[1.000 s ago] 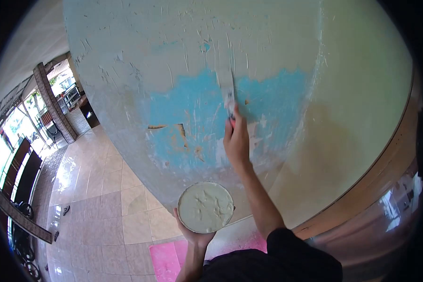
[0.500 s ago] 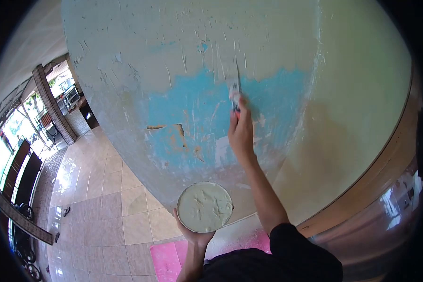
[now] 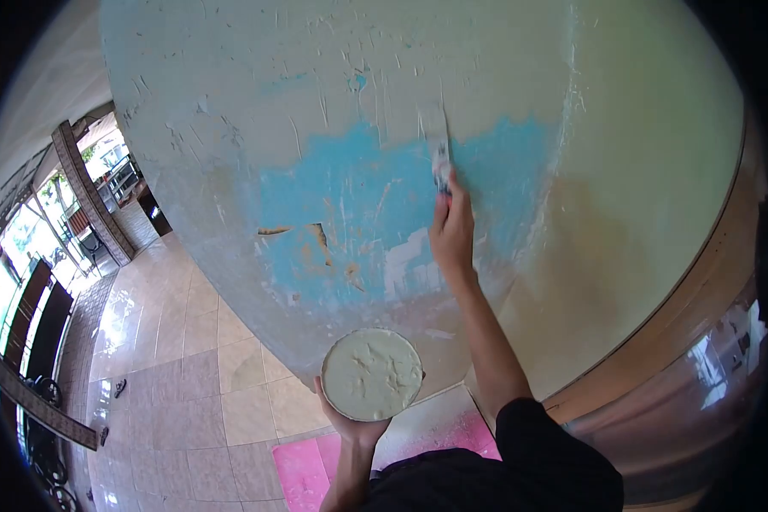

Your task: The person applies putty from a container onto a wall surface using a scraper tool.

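Note:
My right hand (image 3: 454, 229) is closed round the handle of a putty knife (image 3: 439, 152). Its blade lies against the wall (image 3: 503, 77), at the top edge of a bright blue patch (image 3: 341, 188) where the pale greenish-grey coat ends. Thin ridges and streaks mark the coat above. Lower down, my left hand (image 3: 356, 427) grips a round tub of putty (image 3: 372, 375) from below and the side. The pale putty fills it close to the rim, with a lumpy, scraped surface.
Brown cracks and chips (image 3: 320, 243) show in the blue patch. A pink-and-white board or sheet (image 3: 303, 469) lies at the wall's foot. Tiled floor (image 3: 179, 358) stretches left towards a pillar (image 3: 92, 192) and benches (image 3: 47, 316). A wooden edge (image 3: 657, 341) borders the wall at right.
My right hand and the putty knife have shifted slightly right along the blue patch's upper edge. The tub in my left hand stays in nearly the same place.

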`<state>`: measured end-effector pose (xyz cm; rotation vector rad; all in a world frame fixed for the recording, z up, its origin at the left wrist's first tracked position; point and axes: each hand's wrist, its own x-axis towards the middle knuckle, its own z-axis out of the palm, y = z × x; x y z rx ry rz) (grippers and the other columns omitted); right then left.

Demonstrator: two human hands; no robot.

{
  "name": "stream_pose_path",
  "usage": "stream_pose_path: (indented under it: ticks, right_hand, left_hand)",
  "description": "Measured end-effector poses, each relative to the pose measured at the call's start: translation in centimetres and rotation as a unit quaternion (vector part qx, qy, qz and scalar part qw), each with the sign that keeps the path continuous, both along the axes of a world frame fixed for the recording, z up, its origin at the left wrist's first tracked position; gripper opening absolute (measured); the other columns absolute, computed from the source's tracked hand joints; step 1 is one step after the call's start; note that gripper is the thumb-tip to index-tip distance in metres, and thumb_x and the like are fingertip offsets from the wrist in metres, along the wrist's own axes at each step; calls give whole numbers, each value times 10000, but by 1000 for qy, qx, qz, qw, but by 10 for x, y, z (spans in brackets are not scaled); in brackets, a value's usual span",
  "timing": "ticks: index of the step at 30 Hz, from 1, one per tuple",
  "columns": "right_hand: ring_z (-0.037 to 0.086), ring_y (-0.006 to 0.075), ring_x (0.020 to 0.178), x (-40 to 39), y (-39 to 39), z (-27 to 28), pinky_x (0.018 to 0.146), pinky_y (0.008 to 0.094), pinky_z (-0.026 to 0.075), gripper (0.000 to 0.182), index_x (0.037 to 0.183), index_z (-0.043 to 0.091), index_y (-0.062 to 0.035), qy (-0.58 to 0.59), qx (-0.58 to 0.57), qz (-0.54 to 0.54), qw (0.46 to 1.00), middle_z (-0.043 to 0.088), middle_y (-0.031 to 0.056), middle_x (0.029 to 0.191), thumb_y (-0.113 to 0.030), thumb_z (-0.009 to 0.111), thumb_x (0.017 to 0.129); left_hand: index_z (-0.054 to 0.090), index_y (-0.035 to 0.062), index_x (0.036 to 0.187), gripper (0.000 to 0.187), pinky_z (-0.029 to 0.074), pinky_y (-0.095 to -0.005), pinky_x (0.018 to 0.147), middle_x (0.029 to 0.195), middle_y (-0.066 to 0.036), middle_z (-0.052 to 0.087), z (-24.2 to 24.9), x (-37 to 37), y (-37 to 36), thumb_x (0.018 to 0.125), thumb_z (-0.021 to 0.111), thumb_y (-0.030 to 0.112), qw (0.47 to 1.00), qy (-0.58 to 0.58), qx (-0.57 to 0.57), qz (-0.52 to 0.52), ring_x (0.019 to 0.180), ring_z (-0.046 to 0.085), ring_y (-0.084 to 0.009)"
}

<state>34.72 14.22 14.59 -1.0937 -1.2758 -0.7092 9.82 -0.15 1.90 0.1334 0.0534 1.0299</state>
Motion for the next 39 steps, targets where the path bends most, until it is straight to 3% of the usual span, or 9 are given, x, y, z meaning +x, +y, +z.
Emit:
stream_pose_path:
  ticks: [5, 12, 15, 19, 21, 26, 28, 36, 39]
  right_hand:
    - [580, 323, 869, 1, -19, -92, 735, 388, 496, 425, 1376, 416, 20, 68, -62, 50, 995, 539, 202, 1008, -68, 510, 971]
    - [579, 310, 833, -11, -4, 44, 701, 372, 487, 422, 1378, 420, 6, -23, 58, 25, 998, 532, 182, 957, -78, 513, 975]
    - [582, 309, 813, -15, 0, 34, 695, 370, 489, 424, 1379, 424, -5, -10, -4, 5, 1000, 536, 183, 960, -97, 520, 977]
    - [581, 304, 812, -15, -10, -50, 696, 373, 489, 434, 1381, 425, -6, -22, -16, -6, 1000, 536, 177, 962, -89, 531, 969]
    - [565, 333, 910, -23, -26, -73, 800, 388, 469, 418, 1371, 405, 47, 53, -101, 59, 992, 547, 223, 1064, -77, 487, 980]
    - [570, 338, 945, -25, -17, 10, 811, 387, 470, 418, 1365, 408, 52, 34, -12, 64, 997, 538, 233, 1092, -70, 498, 975]
    - [575, 316, 805, -25, -10, 47, 695, 380, 493, 444, 1373, 420, 17, -18, 33, 22, 999, 535, 186, 984, -54, 544, 952]
    - [582, 328, 870, -26, -13, -62, 738, 379, 486, 421, 1359, 420, 30, 29, -39, 51, 998, 539, 201, 1019, -61, 525, 961]
    - [585, 329, 928, -28, -12, -35, 783, 372, 481, 413, 1357, 414, 49, 52, -33, 74, 995, 553, 219, 1085, -80, 507, 976]
  left_hand:
    - [368, 180, 1453, 811, 251, -588, 1111, 1484, -73, 354, 1, 0, -1, 834, 476, 693, 1000, 12, -14, 13, 1357, 334, -334]
    - [364, 179, 1454, 827, 247, -609, 1109, 1487, -79, 350, 4, 0, -2, 825, 489, 700, 1000, -4, -12, 8, 1361, 327, -348]
    - [366, 179, 1453, 823, 246, -615, 1108, 1488, -80, 349, 4, -1, -2, 826, 491, 697, 1000, 5, -15, 20, 1363, 326, -350]
    - [367, 180, 1452, 818, 246, -614, 1108, 1492, -81, 345, 12, 0, -4, 828, 490, 695, 999, -20, 24, 11, 1364, 326, -353]
    - [364, 182, 1455, 817, 243, -610, 1109, 1494, -82, 343, 13, -2, -5, 829, 492, 692, 1000, 4, 3, 22, 1364, 326, -355]
    - [373, 184, 1453, 808, 252, -597, 1107, 1487, -74, 357, 10, -1, -3, 834, 479, 694, 1000, 2, -2, 17, 1362, 332, -345]
    - [379, 185, 1450, 804, 257, -587, 1107, 1483, -70, 364, 11, -1, -4, 837, 473, 696, 1000, 0, 3, 14, 1359, 337, -336]
    - [370, 186, 1452, 807, 259, -587, 1107, 1490, -70, 349, 1, -2, -2, 838, 463, 702, 1000, 2, -13, 11, 1356, 337, -334]
    - [370, 187, 1453, 809, 259, -586, 1108, 1488, -72, 351, -2, -2, -2, 837, 463, 703, 1000, 13, -2, 15, 1360, 331, -334]
